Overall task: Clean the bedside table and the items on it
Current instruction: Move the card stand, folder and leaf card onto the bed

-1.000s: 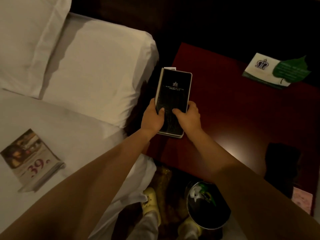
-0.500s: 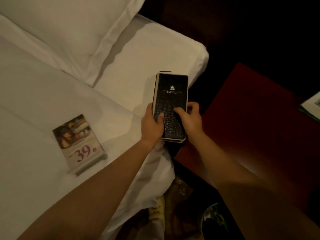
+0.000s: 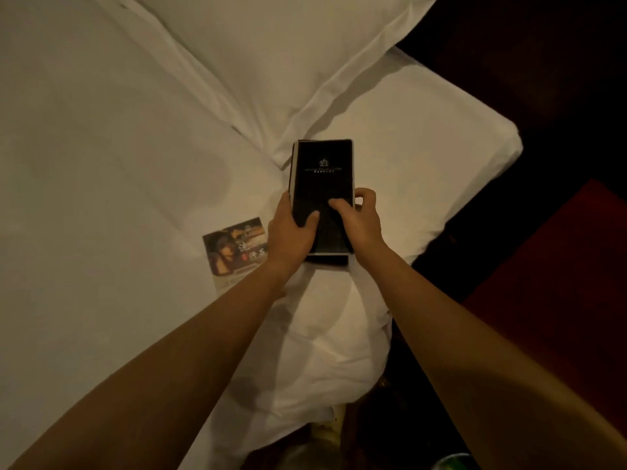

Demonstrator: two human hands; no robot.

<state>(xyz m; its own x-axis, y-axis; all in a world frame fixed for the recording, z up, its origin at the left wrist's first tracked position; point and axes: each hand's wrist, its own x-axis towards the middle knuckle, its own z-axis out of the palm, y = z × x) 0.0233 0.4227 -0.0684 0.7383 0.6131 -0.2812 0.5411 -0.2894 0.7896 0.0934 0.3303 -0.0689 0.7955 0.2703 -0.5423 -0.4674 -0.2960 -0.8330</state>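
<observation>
A black folder [image 3: 322, 178] with a crocodile-skin texture and a small silver crest is held over the white bed [image 3: 101, 164]. My left hand [image 3: 291, 232] grips its lower left edge, thumb on the cover. My right hand [image 3: 359, 222] grips its lower right edge, thumb also on top. The folder's far end points toward the pillow [image 3: 288, 62]. Only a dark red corner of the bedside table [image 3: 559, 283] shows at the right edge, well apart from the folder.
A printed card [image 3: 234, 252] with a picture lies flat on the sheet just left of my left wrist. The bed's corner hangs down near the bottom centre. A dark gap separates the bed from the table.
Both hands have carried the folder leftward, from above the table's edge to above the bed. The view swung left, so the table has slid mostly out of frame.
</observation>
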